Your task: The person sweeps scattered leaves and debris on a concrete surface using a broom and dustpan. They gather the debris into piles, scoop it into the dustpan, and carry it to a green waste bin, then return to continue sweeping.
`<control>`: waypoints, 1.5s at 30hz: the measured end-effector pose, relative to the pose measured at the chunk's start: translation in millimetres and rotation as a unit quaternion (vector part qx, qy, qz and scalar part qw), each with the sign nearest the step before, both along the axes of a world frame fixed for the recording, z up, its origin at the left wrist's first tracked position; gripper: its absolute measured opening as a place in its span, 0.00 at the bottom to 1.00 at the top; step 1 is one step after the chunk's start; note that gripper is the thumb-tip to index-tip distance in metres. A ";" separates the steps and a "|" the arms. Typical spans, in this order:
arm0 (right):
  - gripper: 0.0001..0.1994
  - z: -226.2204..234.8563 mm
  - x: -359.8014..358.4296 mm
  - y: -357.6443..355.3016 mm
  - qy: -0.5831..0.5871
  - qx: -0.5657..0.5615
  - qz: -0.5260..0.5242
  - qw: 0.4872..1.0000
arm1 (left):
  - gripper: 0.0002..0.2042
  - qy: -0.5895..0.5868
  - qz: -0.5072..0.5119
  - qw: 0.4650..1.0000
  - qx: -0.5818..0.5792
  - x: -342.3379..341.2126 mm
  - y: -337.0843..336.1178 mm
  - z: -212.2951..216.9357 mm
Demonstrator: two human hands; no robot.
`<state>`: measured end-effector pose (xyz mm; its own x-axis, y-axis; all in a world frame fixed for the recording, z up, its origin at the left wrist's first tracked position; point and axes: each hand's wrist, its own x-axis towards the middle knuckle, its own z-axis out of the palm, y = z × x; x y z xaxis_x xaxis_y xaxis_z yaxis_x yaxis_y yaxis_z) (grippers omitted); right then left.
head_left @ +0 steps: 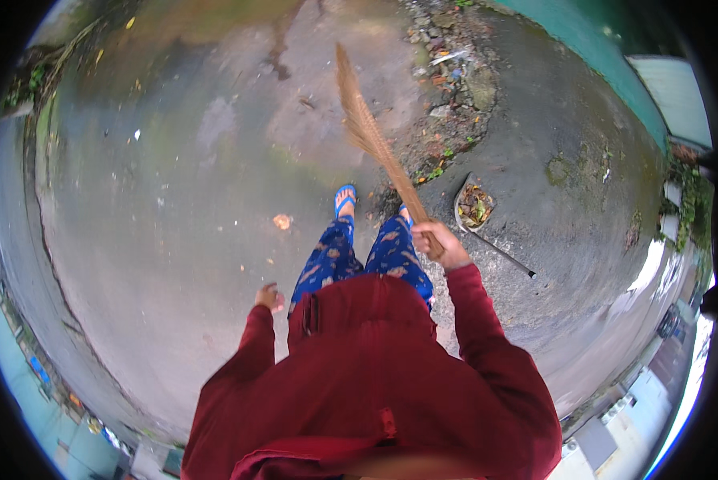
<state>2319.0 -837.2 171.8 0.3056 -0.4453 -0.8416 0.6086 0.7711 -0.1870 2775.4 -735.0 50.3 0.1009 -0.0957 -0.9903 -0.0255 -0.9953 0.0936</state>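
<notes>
In the head view, your right hand (441, 245), right of centre, is clamping around the narrow end of a long, tan, straw-like broom (385, 156). The broom is slanting up and leftward, its bristles fanning toward the upper centre of the frame. Your left hand (270, 298) is hanging well apart from the right, left of your legs, its fingers loosely curling.

A pale-rimmed scoop-shaped dustpan (458, 212) is resting right of centre, holding brown and yellow dry leaves (475, 206); its thin, dark rod handle (503, 254) is pointing to the lower right. You are wearing a dark red long-sleeved jacket (367, 360), blue patterned trousers (325, 262) and blue thong sandals (344, 198), and standing on grey, damp-looking ground (175, 272). Stony rubble (459, 100) is running along the upper right of centre.
</notes>
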 end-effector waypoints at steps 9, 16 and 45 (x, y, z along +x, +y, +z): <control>0.06 -26.2 78.6 -2.5 0.027 0.033 0.073 0.996 | 0.20 0.023 -0.076 0.985 -0.156 -76.9 -85.0 29.2; 0.05 -31.5 75.6 -0.2 -0.082 0.035 0.020 0.996 | 0.19 0.035 -0.164 0.970 -0.175 -61.1 -65.9 23.3; 0.05 -7.5 -83.7 -93.3 0.236 0.003 0.004 0.972 | 0.20 -0.047 -0.024 0.996 -0.070 -44.5 -173.9 38.3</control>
